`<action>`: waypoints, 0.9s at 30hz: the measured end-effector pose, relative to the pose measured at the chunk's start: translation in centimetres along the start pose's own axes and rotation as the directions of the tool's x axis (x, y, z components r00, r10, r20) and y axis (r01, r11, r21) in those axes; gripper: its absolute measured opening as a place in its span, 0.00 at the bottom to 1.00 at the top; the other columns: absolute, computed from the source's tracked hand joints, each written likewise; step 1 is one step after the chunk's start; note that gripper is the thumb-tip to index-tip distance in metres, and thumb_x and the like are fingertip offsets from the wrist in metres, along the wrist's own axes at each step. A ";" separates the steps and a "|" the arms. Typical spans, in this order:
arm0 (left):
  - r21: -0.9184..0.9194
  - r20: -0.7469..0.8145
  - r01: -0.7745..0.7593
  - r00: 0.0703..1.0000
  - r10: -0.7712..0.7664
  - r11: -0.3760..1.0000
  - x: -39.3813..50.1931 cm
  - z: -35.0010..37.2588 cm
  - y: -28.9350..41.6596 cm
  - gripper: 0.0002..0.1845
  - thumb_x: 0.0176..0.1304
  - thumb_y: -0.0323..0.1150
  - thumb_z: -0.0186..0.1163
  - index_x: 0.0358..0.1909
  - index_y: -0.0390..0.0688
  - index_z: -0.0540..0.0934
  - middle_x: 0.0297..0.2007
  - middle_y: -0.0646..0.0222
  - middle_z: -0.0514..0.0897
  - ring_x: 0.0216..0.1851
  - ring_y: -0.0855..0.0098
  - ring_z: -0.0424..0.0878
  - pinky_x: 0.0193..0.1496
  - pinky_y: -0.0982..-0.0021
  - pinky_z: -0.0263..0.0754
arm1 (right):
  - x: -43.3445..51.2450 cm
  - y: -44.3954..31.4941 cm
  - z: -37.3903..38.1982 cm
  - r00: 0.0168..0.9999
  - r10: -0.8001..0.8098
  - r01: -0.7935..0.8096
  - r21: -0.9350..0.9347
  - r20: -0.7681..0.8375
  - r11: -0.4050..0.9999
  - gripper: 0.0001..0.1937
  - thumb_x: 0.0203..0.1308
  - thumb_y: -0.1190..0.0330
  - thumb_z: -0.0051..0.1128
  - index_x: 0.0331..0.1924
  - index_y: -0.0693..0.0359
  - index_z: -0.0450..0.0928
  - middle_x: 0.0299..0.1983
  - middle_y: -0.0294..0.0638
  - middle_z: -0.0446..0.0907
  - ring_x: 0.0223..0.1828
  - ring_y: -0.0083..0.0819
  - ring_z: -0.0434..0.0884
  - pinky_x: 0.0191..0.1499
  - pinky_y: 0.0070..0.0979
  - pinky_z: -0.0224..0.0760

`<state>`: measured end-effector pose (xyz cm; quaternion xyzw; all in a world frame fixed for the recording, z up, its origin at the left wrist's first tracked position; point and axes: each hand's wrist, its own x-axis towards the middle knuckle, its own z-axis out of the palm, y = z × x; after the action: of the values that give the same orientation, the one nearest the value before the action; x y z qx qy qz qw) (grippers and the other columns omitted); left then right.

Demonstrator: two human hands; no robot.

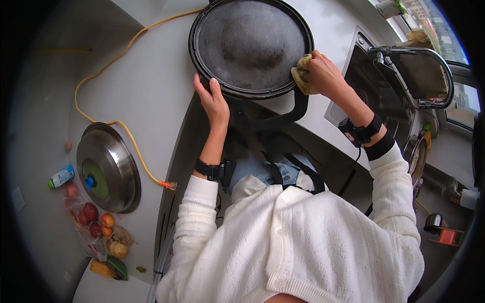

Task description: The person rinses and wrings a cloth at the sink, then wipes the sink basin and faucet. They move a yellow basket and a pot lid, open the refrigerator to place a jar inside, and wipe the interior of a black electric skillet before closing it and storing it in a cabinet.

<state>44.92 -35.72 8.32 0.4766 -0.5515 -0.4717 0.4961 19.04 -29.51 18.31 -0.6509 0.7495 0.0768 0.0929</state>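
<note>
A large round black pan or griddle plate [252, 45] with a raised rim lies ahead of me at the top of the view, a curved black handle [297, 110] at its near side. My left hand [213, 100] grips its near left edge, thumb on the rim. In my right hand [324, 70] is a yellowish cloth [303, 75], pressed to the right rim just above the handle. Whether the pan rests on the counter or is partly lifted, I cannot tell.
A steel sink [363, 75] with a chrome faucet [413, 49] is at right. On the left counter [151, 94] lie a yellow cord [130, 41] with an orange plug [166, 185], a domed metal lid [113, 166], a small bottle [62, 176] and several fruits [90, 212].
</note>
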 end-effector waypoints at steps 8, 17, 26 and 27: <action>-0.080 0.025 0.080 0.997 -0.078 0.994 -0.2 0.0 -0.2 0.29 0.75 0.42 0.45 0.70 0.36 0.53 0.69 0.53 0.58 0.69 0.59 0.58 0.70 0.63 0.53 | -1.1 -5.7 -0.3 0.953 -0.299 0.257 0.390 0.051 0.884 0.06 0.50 0.75 0.54 0.26 0.69 0.80 0.24 0.50 0.78 0.33 0.48 0.79 0.39 0.36 0.74; 0.034 0.207 0.293 0.933 -0.294 0.956 -4.7 -1.2 1.4 0.49 0.59 0.40 0.66 0.71 0.34 0.45 0.69 0.47 0.57 0.69 0.54 0.58 0.70 0.61 0.52 | 15.3 -9.8 -2.7 0.974 0.032 0.166 0.799 -0.226 0.578 0.18 0.54 0.73 0.53 0.49 0.69 0.80 0.39 0.53 0.82 0.40 0.35 0.83 0.47 0.25 0.74; 0.078 0.202 0.271 0.938 -0.282 0.959 -6.9 0.0 1.7 0.43 0.61 0.34 0.59 0.67 0.30 0.42 0.46 0.31 0.76 0.50 0.36 0.74 0.55 0.53 0.68 | 21.9 -13.5 0.8 0.741 -0.297 0.516 0.227 -0.602 0.826 0.13 0.49 0.76 0.54 0.42 0.65 0.81 0.38 0.57 0.73 0.44 0.54 0.74 0.46 0.43 0.69; 0.052 0.206 0.229 0.950 -0.235 0.972 -6.8 0.1 1.7 0.43 0.62 0.34 0.58 0.67 0.29 0.42 0.46 0.31 0.76 0.50 0.36 0.74 0.55 0.53 0.68 | 21.4 -13.7 0.8 0.734 -0.304 0.542 0.254 -0.607 0.801 0.15 0.50 0.76 0.55 0.44 0.65 0.81 0.38 0.56 0.73 0.44 0.54 0.74 0.46 0.43 0.70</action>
<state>45.13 -28.78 9.39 0.4923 -0.5477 -0.5668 0.3694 29.72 -51.88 12.50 -0.7666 0.5702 -0.2936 0.0302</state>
